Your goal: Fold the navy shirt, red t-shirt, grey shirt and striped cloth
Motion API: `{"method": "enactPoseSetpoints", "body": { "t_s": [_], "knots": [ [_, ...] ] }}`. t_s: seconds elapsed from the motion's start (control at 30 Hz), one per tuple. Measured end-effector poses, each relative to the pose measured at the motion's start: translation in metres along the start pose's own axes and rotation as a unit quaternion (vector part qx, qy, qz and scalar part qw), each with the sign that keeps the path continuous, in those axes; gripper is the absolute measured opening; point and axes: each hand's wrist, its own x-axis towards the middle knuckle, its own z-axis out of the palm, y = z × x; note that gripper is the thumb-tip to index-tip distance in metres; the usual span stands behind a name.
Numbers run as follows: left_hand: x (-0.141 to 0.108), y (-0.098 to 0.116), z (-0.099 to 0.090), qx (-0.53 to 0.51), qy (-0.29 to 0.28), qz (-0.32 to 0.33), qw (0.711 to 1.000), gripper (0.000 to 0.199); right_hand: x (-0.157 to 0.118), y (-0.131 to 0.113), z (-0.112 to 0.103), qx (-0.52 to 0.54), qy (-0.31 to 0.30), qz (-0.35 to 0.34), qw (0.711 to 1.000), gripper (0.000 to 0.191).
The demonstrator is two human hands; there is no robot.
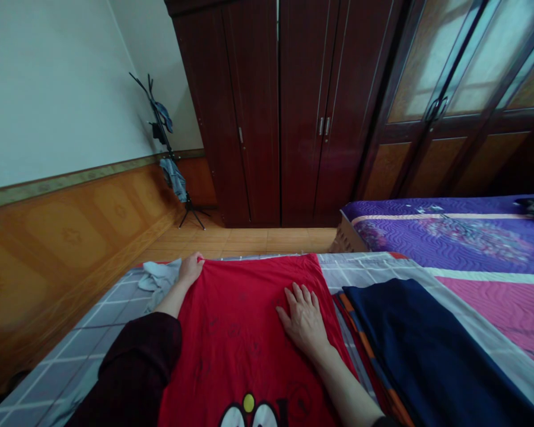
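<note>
While the left hand [191,271] has its grip closed on the far left corner of the red garment [244,314], the right hand [304,320] lies flat on it, fingers spread. The garment rests on the checked sheet [91,332], beside the navy cloth [431,344]. Uneven pulling could wrinkle it; pushing rightward might disturb the navy cloth.

Dark wooden wardrobe [302,112], doors shut; black coat rack [171,152] left of it, blue-grey cloth [173,178] hanging low; purple floral bedspread [409,228] at right.
</note>
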Motion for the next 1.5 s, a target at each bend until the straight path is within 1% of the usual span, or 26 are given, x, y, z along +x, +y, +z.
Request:
{"method": "enactPoseSetpoints", "body": {
  "t_s": [0.07, 0.1, 0.17, 0.2, 0.27, 0.3, 0.37, 0.4, 0.47, 0.57, 0.63, 0.7, 0.8, 0.9, 0.97, 1.03, 1.1, 1.17, 1.27, 1.4, 1.5],
  "knots": [
    [-0.011, 0.002, 0.005, 0.009, 0.019, 0.006, 1.0, 0.02, 0.0, 0.0, -0.001, 0.0, -0.004, -0.001, 1.0, 0.051],
    [-0.017, 0.005, 0.006, 0.013, 0.031, 0.011, 0.999, 0.021, 0.0, 0.0, -0.001, 0.0, -0.007, -0.001, 1.0, 0.051],
    [-0.028, 0.017, 0.007, 0.022, 0.053, 0.035, 0.998, 0.03, 0.001, 0.0, -0.001, -0.001, -0.009, -0.002, 1.0, 0.051],
    [-0.034, 0.026, 0.008, 0.024, 0.059, 0.057, 0.996, 0.035, 0.001, -0.001, -0.001, -0.003, -0.009, -0.002, 1.0, 0.051],
    [-0.051, 0.042, 0.012, 0.027, 0.048, 0.118, 0.991, 0.044, 0.001, -0.001, -0.001, -0.007, -0.008, -0.003, 1.0, 0.052],
    [-0.061, 0.048, 0.016, 0.027, 0.032, 0.151, 0.988, 0.045, 0.001, -0.001, -0.001, -0.008, -0.008, -0.003, 1.0, 0.052],
    [-0.08, 0.052, 0.023, 0.031, -0.006, 0.191, 0.981, 0.048, 0.001, 0.0, -0.001, -0.01, -0.006, -0.004, 1.0, 0.052],
    [-0.088, 0.049, 0.025, 0.034, -0.018, 0.192, 0.981, 0.049, 0.001, 0.0, -0.001, -0.009, -0.004, -0.006, 1.0, 0.052],
    [-0.096, 0.035, 0.024, 0.045, -0.026, 0.161, 0.986, 0.052, 0.002, 0.0, -0.001, -0.009, 0.001, -0.009, 1.0, 0.052],
    [-0.102, 0.009, 0.009, 0.065, -0.028, 0.097, 0.993, 0.056, 0.002, 0.001, -0.001, -0.012, 0.002, -0.011, 1.0, 0.052],
    [-0.111, -0.004, -0.004, 0.072, -0.037, 0.087, 0.993, 0.056, 0.002, 0.002, 0.0, -0.014, 0.0, -0.012, 1.0, 0.052],
    [-0.13, -0.013, -0.015, 0.074, -0.05, 0.096, 0.991, 0.055, 0.003, 0.002, 0.002, -0.016, 0.003, -0.016, 1.0, 0.052],
    [-0.169, -0.025, -0.026, 0.069, -0.053, 0.107, 0.99, 0.051, 0.003, 0.003, 0.006, -0.024, 0.015, -0.021, 0.999, 0.051],
    [-0.206, -0.042, -0.033, 0.072, -0.015, 0.1, 0.992, 0.048, 0.003, 0.004, 0.01, -0.036, 0.026, -0.025, 0.999, 0.051],
    [-0.222, -0.051, -0.037, 0.082, 0.017, 0.086, 0.993, 0.041, 0.003, 0.005, 0.012, -0.045, 0.033, -0.031, 0.998, 0.051],
    [-0.232, -0.052, -0.041, 0.089, 0.042, 0.073, 0.993, 0.028, 0.004, 0.006, 0.013, -0.054, 0.037, -0.039, 0.997, 0.051],
    [-0.237, -0.047, -0.045, 0.081, 0.058, 0.064, 0.993, 0.02, 0.005, 0.008, 0.014, -0.063, 0.04, -0.047, 0.996, 0.051],
    [-0.238, -0.04, -0.049, 0.058, 0.064, 0.066, 0.994, 0.024, 0.005, 0.009, 0.016, -0.072, 0.043, -0.051, 0.995, 0.052],
    [-0.239, -0.032, -0.051, 0.013, 0.056, 0.082, 0.995, 0.029, 0.007, 0.012, 0.02, -0.084, 0.052, -0.05, 0.994, 0.053],
    [-0.238, -0.033, -0.049, -0.03, 0.05, 0.071, 0.996, 0.016, 0.007, 0.014, 0.023, -0.088, 0.055, -0.055, 0.993, 0.052],
    [-0.236, -0.037, -0.045, -0.07, 0.048, 0.044, 0.995, 0.014, 0.007, 0.014, 0.023, -0.084, 0.054, -0.059, 0.993, 0.052]
  ]
}}
